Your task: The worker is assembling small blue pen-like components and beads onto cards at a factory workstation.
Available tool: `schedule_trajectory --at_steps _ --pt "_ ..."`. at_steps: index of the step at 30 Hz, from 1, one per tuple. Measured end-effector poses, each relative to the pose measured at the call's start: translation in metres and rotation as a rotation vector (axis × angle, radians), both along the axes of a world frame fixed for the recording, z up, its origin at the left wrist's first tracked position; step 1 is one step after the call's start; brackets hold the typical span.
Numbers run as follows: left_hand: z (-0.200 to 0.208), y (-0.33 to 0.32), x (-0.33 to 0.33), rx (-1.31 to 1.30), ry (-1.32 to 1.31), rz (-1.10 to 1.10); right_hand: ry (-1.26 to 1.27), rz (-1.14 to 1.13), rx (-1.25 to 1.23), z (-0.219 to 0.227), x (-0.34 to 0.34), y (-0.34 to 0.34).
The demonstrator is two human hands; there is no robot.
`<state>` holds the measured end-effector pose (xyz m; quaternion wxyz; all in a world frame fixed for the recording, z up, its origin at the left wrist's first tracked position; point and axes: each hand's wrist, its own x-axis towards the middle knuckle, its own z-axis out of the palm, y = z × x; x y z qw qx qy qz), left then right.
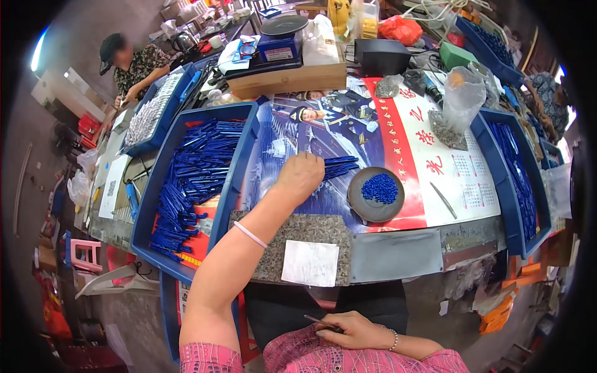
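Note:
My left hand (303, 176) is curled closed at the left end of a small bunch of slim blue pen-like sticks (341, 166), which lie on a printed poster (283, 130). To the right of the bunch is a round dark dish (373, 213) holding a heap of tiny blue pieces (380, 188). Low in front of my body, my right hand (356, 331) is closed around a thin dark tool (320, 321), its tip pointing left; its exact kind is hard to make out. A blue tray (244, 149) full of similar blue sticks (202, 158) stands left of my left forearm.
Another blue tray (499, 180) with blue sticks borders the table's right side. A slim metal tool (443, 200) lies on the poster. White paper (310, 263) rests on the stone slab (261, 264) near me. Boxes crowd the back; a co-worker (134, 65) sits far left.

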<state>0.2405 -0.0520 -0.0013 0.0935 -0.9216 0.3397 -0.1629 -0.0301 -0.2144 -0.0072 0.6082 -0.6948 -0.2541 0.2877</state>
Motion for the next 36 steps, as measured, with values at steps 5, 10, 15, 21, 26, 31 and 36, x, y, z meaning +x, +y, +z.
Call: schedule_trajectory --at_steps 5,10,15,21,26,31,36 --pt "0.009 0.011 -0.008 -0.007 -0.036 0.005 -0.010 -0.017 -0.037 0.007 -0.001 0.004" --pt "0.047 0.018 -0.037 -0.232 -0.122 0.042 0.018 -0.083 0.011 0.014 0.001 0.005" --pt "0.090 0.019 -0.125 -0.972 0.391 0.079 0.415 -0.618 0.301 0.039 0.015 -0.018" --pt "0.082 0.035 -0.220 -1.283 1.457 0.059 0.406 -0.651 0.627 0.057 0.049 -0.014" --pt "0.052 0.032 -0.247 -1.467 1.603 0.059 0.447 -0.549 0.565 0.056 0.051 -0.015" --pt "0.047 0.027 -0.248 -1.136 0.787 -0.010 0.419 -0.555 0.423 0.053 0.054 -0.004" --pt "0.023 0.034 -0.256 -1.221 0.912 0.093 0.336 -0.556 0.264 0.063 0.065 -0.012"
